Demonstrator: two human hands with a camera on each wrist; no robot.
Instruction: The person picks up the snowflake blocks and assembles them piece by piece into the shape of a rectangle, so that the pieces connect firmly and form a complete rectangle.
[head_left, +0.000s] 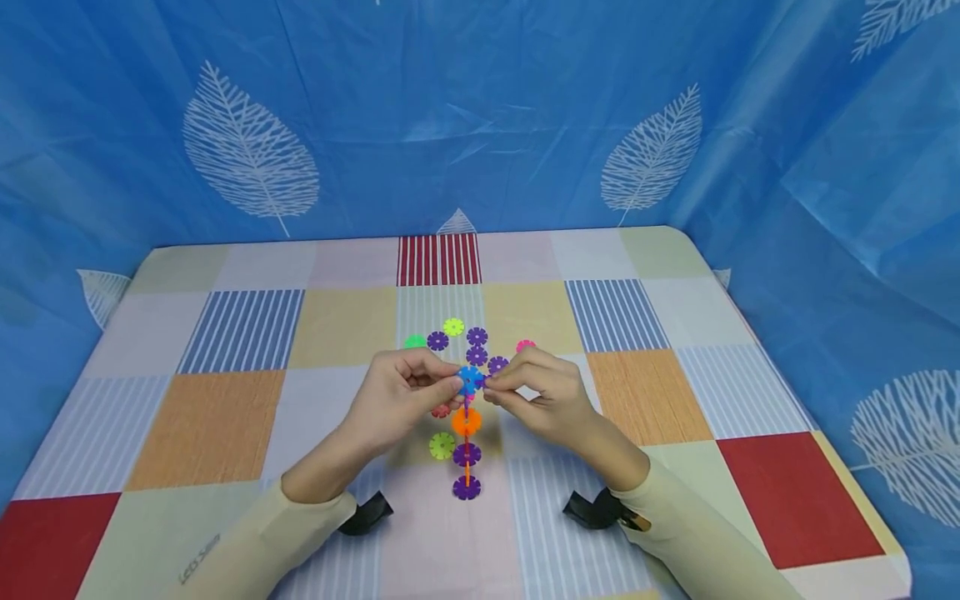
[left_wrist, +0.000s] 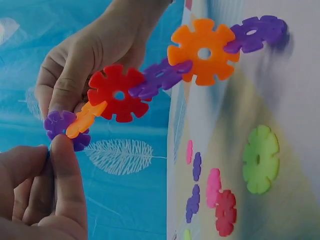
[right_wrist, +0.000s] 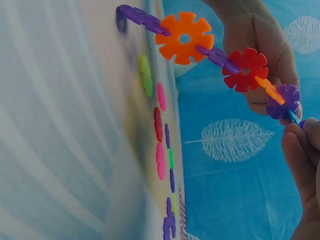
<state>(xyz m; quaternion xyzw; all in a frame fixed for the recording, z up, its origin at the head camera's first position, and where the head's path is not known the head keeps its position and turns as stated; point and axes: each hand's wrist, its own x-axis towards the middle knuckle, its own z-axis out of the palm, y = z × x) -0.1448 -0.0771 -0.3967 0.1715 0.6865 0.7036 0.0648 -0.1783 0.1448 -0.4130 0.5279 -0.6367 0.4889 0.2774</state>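
A blue curtain with white leaf prints hangs behind and beside the worktop, which is covered in a patchwork of plain and striped squares. Above the worktop, about midway between its left and right edges, two hands meet, with the sleeves at their wrists.

The left hand has thumb and fingers together, clamped on a blue disc at the upper end of a chain. The right hand pinches a purple disc between thumb and fingertips, against the side of the blue one facing the worktop's right edge; whether the two are slotted together I cannot tell.

The chain slants down from the hands, its notched discs running blue, purple, orange, red, purple, orange, purple. Whether its lowest disc touches the worktop is unclear.

Loose discs lie flat around the hands: a yellow-green disc nearest the far edge, a green disc toward the left edge, a pink disc toward the right, and a lime disc beside the chain.
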